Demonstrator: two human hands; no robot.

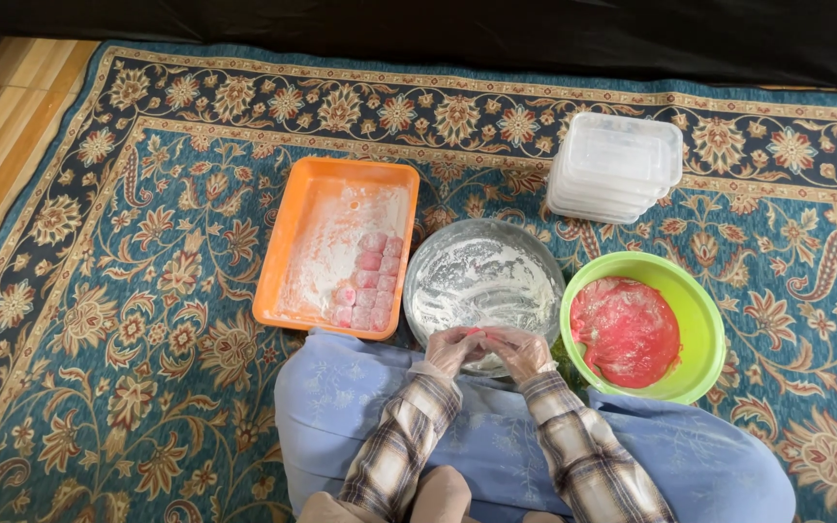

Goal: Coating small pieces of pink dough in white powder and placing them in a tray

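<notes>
Hands point(486, 349) over floured pan's point(484, 254) near edge

Orange tray point(288, 252), lime-green bowl point(704, 320) of pink-red dough point(625, 331), floured silver pan point(481, 276), on teal floral-patterned rug point(99, 291).

One orange tray point(293, 232), two bowls point(704, 320), eight pink pieces point(370, 281).
</notes>
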